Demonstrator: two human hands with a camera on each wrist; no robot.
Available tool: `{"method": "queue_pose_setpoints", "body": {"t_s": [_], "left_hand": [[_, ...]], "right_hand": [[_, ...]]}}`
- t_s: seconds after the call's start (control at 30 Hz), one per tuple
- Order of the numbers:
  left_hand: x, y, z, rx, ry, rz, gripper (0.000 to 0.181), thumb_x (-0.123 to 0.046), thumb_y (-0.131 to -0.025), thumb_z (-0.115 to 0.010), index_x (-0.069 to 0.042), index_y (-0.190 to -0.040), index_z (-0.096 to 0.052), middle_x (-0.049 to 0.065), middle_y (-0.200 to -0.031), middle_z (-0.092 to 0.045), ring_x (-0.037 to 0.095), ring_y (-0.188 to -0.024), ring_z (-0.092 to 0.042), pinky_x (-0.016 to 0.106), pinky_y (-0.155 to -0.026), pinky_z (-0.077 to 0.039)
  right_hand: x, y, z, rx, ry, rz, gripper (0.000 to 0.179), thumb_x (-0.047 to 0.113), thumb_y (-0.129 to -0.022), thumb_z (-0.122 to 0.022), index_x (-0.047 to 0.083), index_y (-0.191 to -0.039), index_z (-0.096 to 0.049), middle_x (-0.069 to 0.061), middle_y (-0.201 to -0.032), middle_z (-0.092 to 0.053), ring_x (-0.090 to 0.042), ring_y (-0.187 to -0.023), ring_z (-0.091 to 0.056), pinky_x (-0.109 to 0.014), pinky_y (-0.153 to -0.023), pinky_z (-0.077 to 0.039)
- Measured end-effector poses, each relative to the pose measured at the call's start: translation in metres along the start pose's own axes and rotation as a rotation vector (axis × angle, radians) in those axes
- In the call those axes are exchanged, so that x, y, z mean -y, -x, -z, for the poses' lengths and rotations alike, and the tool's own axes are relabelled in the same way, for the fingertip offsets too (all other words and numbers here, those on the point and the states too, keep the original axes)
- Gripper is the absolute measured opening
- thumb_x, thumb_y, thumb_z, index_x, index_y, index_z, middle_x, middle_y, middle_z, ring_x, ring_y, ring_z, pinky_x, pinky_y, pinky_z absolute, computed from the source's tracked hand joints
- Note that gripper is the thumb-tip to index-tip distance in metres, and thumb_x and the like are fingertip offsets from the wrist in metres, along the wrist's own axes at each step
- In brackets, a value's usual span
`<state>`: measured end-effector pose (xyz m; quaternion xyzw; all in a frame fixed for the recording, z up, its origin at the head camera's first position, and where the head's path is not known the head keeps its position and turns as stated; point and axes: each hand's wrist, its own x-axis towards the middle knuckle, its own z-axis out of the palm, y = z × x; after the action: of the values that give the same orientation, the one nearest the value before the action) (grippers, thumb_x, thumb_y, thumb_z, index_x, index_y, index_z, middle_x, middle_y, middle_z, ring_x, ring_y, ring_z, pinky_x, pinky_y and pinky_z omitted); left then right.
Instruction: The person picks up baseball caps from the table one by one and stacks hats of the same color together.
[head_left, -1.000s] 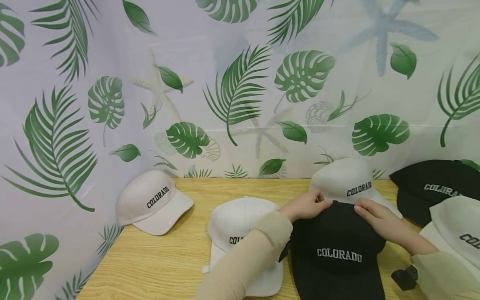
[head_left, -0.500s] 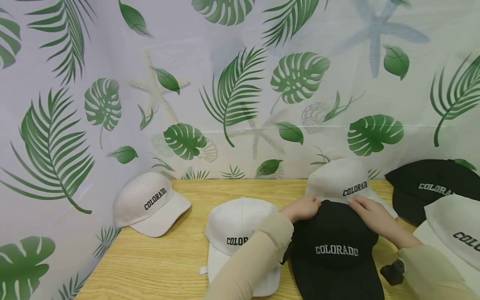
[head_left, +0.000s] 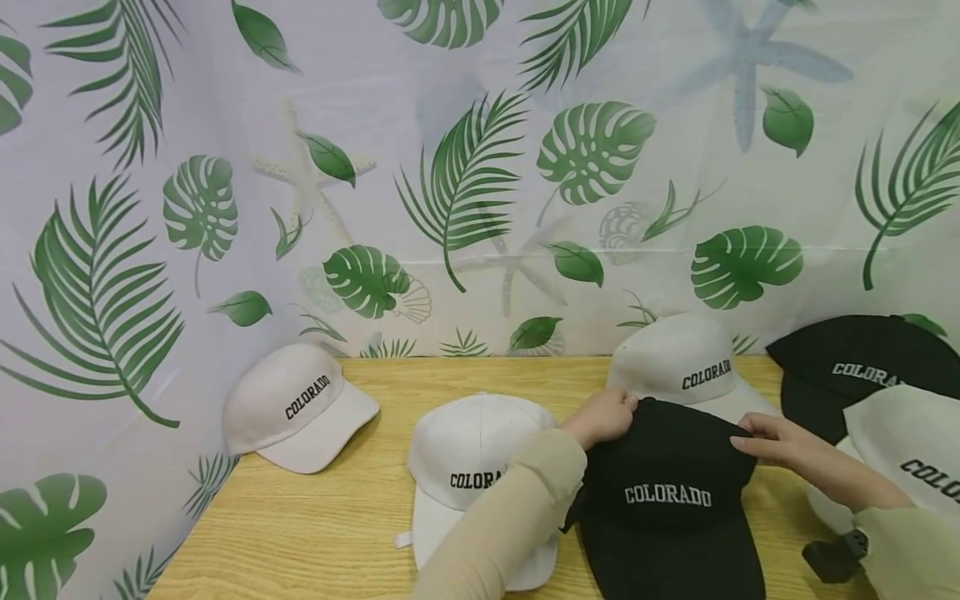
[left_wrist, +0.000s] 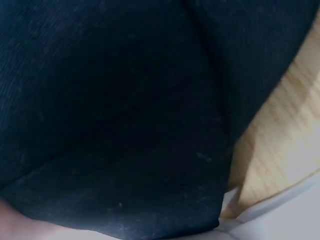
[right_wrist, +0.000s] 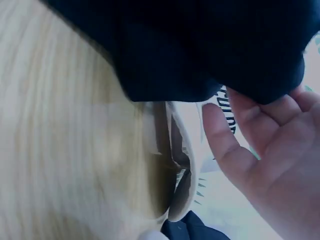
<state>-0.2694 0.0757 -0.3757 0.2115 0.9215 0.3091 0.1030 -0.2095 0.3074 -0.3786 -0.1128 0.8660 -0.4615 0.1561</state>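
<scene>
A black baseball cap (head_left: pixel 667 495) with white COLORADO lettering stands tilted at the front right, its brim towards me. My left hand (head_left: pixel 606 415) grips the upper left of its crown. My right hand (head_left: pixel 795 454) touches the crown's right edge with loosely spread fingers. In the right wrist view, its fingertips are hidden behind the dark cloth (right_wrist: pixel 165 55), and the thumb (right_wrist: pixel 220 132) stands just off it. Dark cloth (left_wrist: pixel 115 115) fills most of the left wrist view, with a blurred bit of the hand (left_wrist: pixel 20 222) at the lower left.
A white cap (head_left: pixel 480 442) sits partly under my left sleeve (head_left: pixel 510 508). Other white caps stand at the far left (head_left: pixel 300 408), behind the black cap (head_left: pixel 675 362) and at the right (head_left: pixel 915 433). Another black cap (head_left: pixel 862 367) is at the back right on the wooden table (head_left: pixel 300 525).
My right hand has moved from the top of the black cap's crown to its right edge. The left hand keeps its grip. The whole head view has shifted slightly.
</scene>
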Motion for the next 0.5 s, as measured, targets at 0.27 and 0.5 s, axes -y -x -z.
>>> {"method": "queue_pose_setpoints", "body": {"t_s": [0.27, 0.5], "left_hand": [[-0.001, 0.0, -0.002, -0.014, -0.009, 0.009, 0.026, -0.017, -0.096, -0.036, -0.007, -0.075, -0.049, 0.002, -0.07, -0.045, 0.014, -0.066, -0.045, 0.024, -0.06, -0.036], [0.001, 0.003, -0.002, -0.018, 0.076, 0.042, 0.027, -0.02, -0.097, -0.034, -0.008, -0.076, -0.045, 0.003, -0.068, -0.042, 0.016, -0.061, -0.042, 0.026, -0.056, -0.034]], "right_hand": [[-0.003, 0.001, -0.004, 0.02, 0.103, 0.052, 0.024, 0.023, -0.096, -0.037, 0.003, -0.084, -0.04, -0.003, -0.072, -0.037, -0.012, -0.065, -0.038, -0.03, -0.056, -0.033], [-0.007, -0.004, -0.015, -0.056, 0.208, 0.121, 0.021, 0.018, -0.097, -0.037, 0.005, -0.08, -0.041, -0.001, -0.069, -0.034, -0.009, -0.06, -0.035, -0.027, -0.053, -0.031]]}}
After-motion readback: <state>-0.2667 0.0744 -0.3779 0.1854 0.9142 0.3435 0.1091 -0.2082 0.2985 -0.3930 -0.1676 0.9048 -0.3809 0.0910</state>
